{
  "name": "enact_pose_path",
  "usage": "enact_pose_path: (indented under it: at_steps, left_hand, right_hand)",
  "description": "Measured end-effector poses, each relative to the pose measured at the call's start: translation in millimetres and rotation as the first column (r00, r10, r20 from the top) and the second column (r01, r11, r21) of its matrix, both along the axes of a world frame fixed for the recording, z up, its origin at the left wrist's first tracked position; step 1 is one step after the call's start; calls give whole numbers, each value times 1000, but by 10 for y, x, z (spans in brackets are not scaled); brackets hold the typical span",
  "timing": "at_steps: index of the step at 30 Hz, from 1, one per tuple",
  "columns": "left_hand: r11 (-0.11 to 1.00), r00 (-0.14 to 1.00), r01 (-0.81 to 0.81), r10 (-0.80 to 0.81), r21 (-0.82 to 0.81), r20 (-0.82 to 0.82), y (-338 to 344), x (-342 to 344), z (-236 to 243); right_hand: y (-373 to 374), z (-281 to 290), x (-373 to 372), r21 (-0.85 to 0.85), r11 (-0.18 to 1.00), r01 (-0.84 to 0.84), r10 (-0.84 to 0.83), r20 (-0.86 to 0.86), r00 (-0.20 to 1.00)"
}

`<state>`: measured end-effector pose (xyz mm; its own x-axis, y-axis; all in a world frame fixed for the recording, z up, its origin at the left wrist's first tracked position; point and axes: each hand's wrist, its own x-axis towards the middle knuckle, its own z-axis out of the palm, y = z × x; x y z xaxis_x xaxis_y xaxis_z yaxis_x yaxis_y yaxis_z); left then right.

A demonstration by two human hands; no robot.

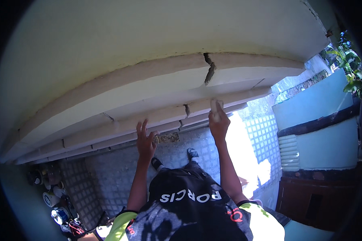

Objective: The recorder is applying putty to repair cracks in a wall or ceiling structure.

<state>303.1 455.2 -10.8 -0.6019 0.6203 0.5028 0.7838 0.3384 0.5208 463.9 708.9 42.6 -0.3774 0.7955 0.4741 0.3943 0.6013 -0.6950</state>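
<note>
Pale oblong block (215, 107) pointed lengthwise away, toward white stepped ledge (161, 115)!
Clasped by curled right hand (220, 126); left hand (145, 142) spread open.

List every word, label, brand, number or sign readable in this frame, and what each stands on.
I don't copy wording out; by place:
Large white lettering, upside down: front of the black garment.
Small red lettering beside a red round mark: garment's right side.
Red print: garment's left side.
Containers, lower left: any print too small to read.
</note>
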Motion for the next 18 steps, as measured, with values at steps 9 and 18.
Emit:
enact_pose_path:
  at_steps: [9,18]
  left_hand:
    - [1000,1000,-7,6,-15,-24,-38,-21,-15]
    - [997,995,-75,74,-10,-66,97,98,126]
  right_hand:
    - [-170,370,-86,-194,909,-369,400,156,903]
    - [77,269,137,-50,981,-187,193,151,970]
